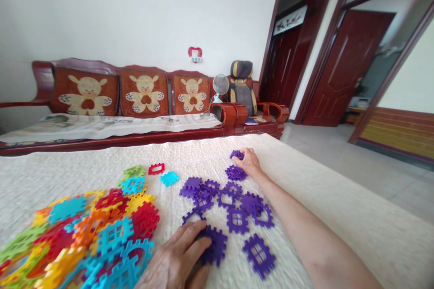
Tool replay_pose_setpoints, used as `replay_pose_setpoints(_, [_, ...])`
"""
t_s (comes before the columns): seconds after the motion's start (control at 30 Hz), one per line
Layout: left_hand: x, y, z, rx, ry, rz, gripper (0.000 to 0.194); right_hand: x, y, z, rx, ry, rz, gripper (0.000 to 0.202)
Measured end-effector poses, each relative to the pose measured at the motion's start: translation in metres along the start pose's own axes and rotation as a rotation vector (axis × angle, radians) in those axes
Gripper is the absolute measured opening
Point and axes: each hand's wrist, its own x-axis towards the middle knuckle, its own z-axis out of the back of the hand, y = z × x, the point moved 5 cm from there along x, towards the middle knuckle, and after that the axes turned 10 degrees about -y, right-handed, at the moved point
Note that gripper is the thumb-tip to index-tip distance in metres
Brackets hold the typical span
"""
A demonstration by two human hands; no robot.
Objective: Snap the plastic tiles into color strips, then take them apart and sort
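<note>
Purple interlocking building tiles with notched edges lie loosely grouped in the middle, some solid and some with window openings, such as a window tile (258, 255) at the near right. My left hand (179, 253) rests at the near edge of this group, fingers stretched over the left side of a dark purple tile (217, 244). At the far end, my right hand (250, 161) has its fingers closed on a small purple tile (236, 154). Just below it sits a small stack of purple tiles (235, 172). My right fingertips are partly hidden.
A mixed heap of red, yellow, orange, green and blue tiles (111, 235) covers the left. A red frame tile (156, 169) and a blue tile (169, 179) lie apart. The light textured cloth (288, 167) ends before a wooden sofa (162, 133). A small fan (221, 85) stands behind.
</note>
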Motion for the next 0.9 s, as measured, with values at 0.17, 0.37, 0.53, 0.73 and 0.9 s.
replay_pose_setpoints(0.17, [0.0014, -0.0012, 0.0013, 0.009, 0.020, 0.001, 0.032, 0.0023, -0.0012, -0.0014, 0.005, -0.017, -0.008, 0.035])
replay_pose_setpoints(0.37, [0.0015, -0.0016, 0.0016, 0.005, 0.043, 0.005, 0.033, 0.0025, -0.0038, -0.0043, -0.007, -0.015, -0.012, 0.036])
replay_pose_setpoints(0.53, [0.0031, -0.0022, 0.0040, 0.015, 0.042, -0.002, 0.032, 0.0023, -0.0035, -0.0033, -0.014, -0.013, -0.019, 0.035])
replay_pose_setpoints(0.73, [0.0065, -0.0043, 0.0069, 0.034, 0.096, -0.033, 0.034, 0.0028, -0.0013, -0.0020, -0.039, 0.023, -0.026, 0.036])
replay_pose_setpoints(0.9, [0.0046, -0.0047, 0.0068, 0.011, 0.034, 0.016, 0.032, 0.0020, -0.0012, -0.0027, -0.037, 0.027, -0.035, 0.036])
